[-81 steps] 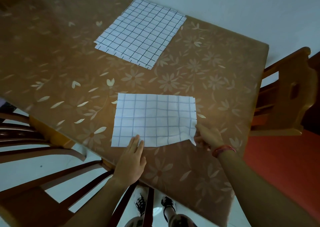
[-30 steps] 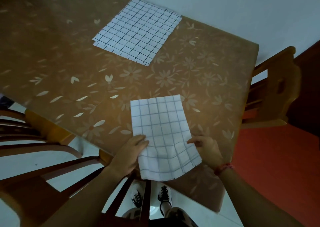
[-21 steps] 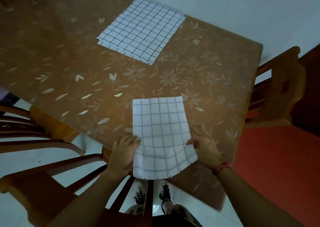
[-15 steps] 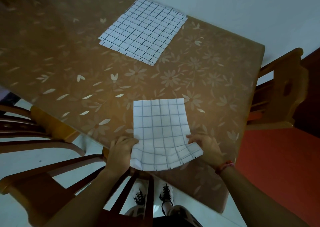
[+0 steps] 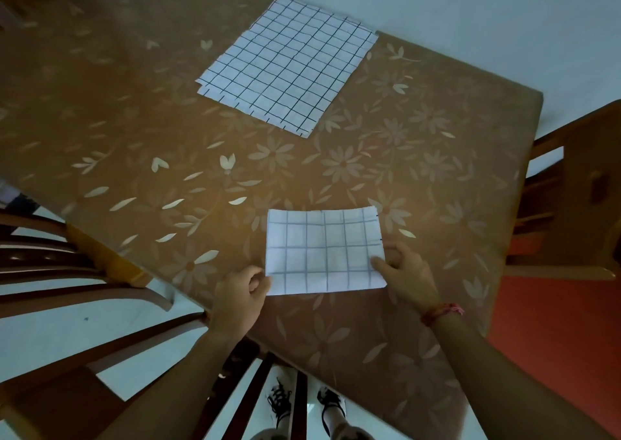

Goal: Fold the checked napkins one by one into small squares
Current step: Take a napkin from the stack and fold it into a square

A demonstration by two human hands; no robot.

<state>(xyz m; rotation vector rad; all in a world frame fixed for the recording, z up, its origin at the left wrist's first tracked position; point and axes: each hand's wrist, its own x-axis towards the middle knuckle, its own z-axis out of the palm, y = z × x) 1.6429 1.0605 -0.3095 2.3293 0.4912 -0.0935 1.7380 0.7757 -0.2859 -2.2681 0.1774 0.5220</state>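
Observation:
A white checked napkin (image 5: 322, 249), folded into a small rectangle, lies near the table's front edge. My left hand (image 5: 240, 300) has curled fingers at the napkin's lower left corner and pinches it. My right hand (image 5: 408, 273) holds the right edge, thumb on top of the cloth and fingers beside it. A stack of flat checked napkins (image 5: 285, 64) lies at the far side of the table, away from both hands.
The table (image 5: 134, 120) wears a brown cloth with pale flowers. A wooden chair (image 5: 578, 197) stands at the right, another chair (image 5: 67, 271) at the left by the front edge. My feet in dark shoes (image 5: 302, 406) show below.
The napkin's near half, which hung over the table edge in both hands, has been folded up onto the far half. It now lies as a shorter, wider rectangle.

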